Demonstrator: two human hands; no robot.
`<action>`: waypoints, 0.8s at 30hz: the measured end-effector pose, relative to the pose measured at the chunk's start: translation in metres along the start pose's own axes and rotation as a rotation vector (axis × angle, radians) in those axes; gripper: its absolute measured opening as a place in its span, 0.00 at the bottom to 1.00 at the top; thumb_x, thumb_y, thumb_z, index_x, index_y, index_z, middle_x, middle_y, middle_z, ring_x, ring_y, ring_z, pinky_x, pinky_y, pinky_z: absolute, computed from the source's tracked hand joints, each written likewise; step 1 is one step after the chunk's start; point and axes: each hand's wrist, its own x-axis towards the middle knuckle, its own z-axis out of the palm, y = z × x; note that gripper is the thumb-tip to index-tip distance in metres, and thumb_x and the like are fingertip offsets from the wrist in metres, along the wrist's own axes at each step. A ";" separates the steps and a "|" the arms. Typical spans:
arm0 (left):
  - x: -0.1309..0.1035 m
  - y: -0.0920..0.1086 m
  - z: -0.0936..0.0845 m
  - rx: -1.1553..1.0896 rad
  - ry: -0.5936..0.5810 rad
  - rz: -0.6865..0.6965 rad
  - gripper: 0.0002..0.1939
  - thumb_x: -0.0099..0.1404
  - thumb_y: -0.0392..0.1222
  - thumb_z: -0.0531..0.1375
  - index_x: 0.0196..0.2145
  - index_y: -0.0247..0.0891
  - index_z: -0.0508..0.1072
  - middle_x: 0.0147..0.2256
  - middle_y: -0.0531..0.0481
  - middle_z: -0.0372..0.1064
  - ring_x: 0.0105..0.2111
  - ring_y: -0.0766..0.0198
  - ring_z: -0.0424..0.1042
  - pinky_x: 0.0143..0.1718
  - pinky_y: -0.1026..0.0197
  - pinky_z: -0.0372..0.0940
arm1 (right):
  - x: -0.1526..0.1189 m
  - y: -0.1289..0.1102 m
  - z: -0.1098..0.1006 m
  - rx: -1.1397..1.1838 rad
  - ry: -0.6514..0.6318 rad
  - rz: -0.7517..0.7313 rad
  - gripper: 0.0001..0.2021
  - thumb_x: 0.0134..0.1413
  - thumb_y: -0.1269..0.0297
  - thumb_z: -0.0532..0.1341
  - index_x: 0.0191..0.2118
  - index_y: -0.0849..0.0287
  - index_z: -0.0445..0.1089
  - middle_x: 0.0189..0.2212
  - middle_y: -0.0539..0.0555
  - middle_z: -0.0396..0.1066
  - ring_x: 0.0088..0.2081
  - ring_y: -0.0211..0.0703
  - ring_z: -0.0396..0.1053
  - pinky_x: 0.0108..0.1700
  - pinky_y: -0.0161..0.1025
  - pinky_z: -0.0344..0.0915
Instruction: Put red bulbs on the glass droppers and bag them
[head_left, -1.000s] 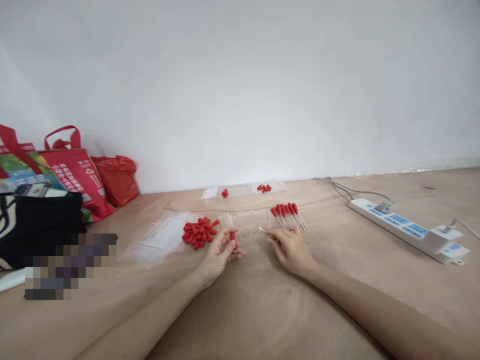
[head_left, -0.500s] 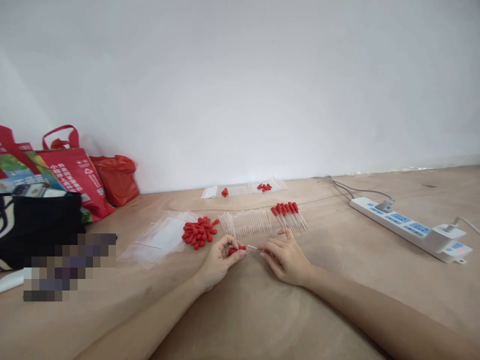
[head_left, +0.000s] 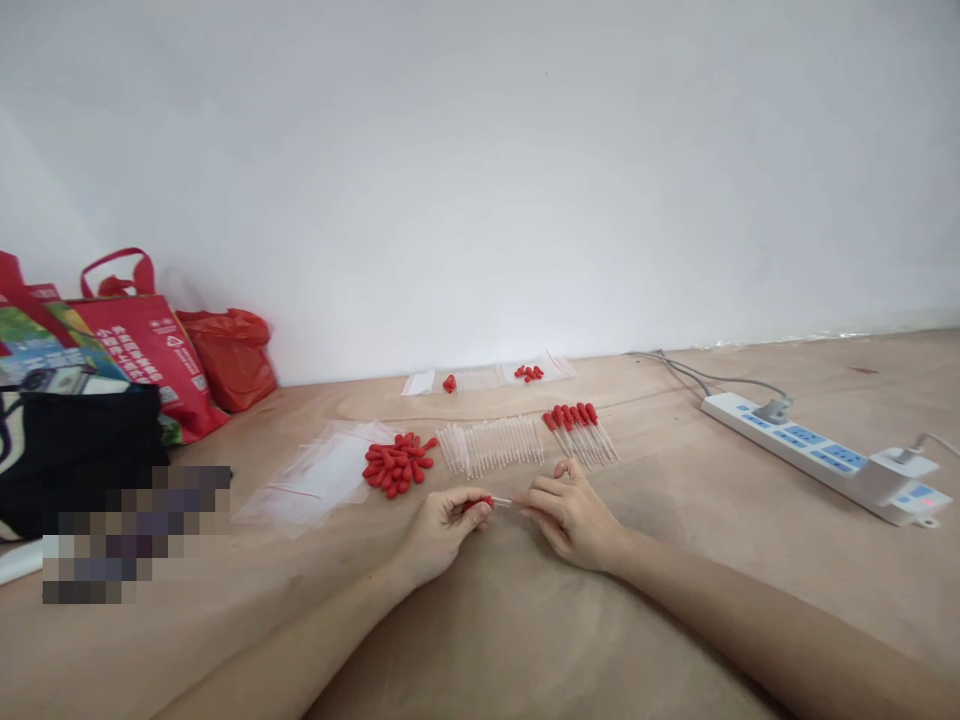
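My left hand [head_left: 450, 525] is closed around a red rubber dropper bulb [head_left: 480, 503], most of it covered by the fingers. Between finger and thumb, my right hand [head_left: 574, 515] pinches a thin clear dropper tube [head_left: 504, 502]. The tube's tip meets the bulb's opening; whether it is inside, I cannot tell. Beyond my left hand lies a pile of loose red bulbs [head_left: 397, 463]. A row of bare clear tubes [head_left: 491, 445] lies beyond both hands. To its right, several droppers [head_left: 581, 432] with red bulbs on their tubes lie side by side.
Clear zip bags [head_left: 322, 475] lie left of the bulb pile. Against the wall is a filled clear bag [head_left: 480, 378] with red pieces and tubes. A white power strip [head_left: 817, 450] with cables stands right. Shopping bags [head_left: 142, 350] and a black bag [head_left: 82, 450] crowd the left.
The bulb and the tube, apart with a small gap before, now meet end to end. My left fingers have closed further over the bulb. The piles and rows stay as they were.
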 end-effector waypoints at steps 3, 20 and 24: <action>-0.002 -0.001 0.000 0.072 -0.019 0.025 0.13 0.56 0.46 0.56 0.31 0.33 0.72 0.21 0.53 0.65 0.21 0.70 0.62 0.23 0.67 0.61 | 0.001 0.003 -0.002 0.017 -0.014 -0.019 0.12 0.55 0.71 0.48 0.43 0.58 0.65 0.27 0.51 0.67 0.29 0.35 0.60 0.38 0.39 0.44; -0.012 0.014 0.002 0.620 -0.095 0.311 0.10 0.61 0.40 0.51 0.30 0.36 0.71 0.26 0.50 0.67 0.25 0.66 0.65 0.29 0.66 0.59 | 0.001 -0.003 -0.002 -0.049 -0.052 -0.066 0.11 0.51 0.74 0.48 0.33 0.59 0.67 0.25 0.49 0.66 0.24 0.33 0.54 0.34 0.39 0.42; -0.014 0.015 0.002 0.605 -0.124 0.339 0.10 0.62 0.40 0.50 0.30 0.37 0.71 0.27 0.49 0.67 0.27 0.65 0.66 0.30 0.65 0.60 | 0.002 -0.009 -0.001 0.010 -0.099 -0.009 0.10 0.51 0.73 0.48 0.30 0.59 0.65 0.25 0.49 0.67 0.24 0.34 0.56 0.34 0.38 0.43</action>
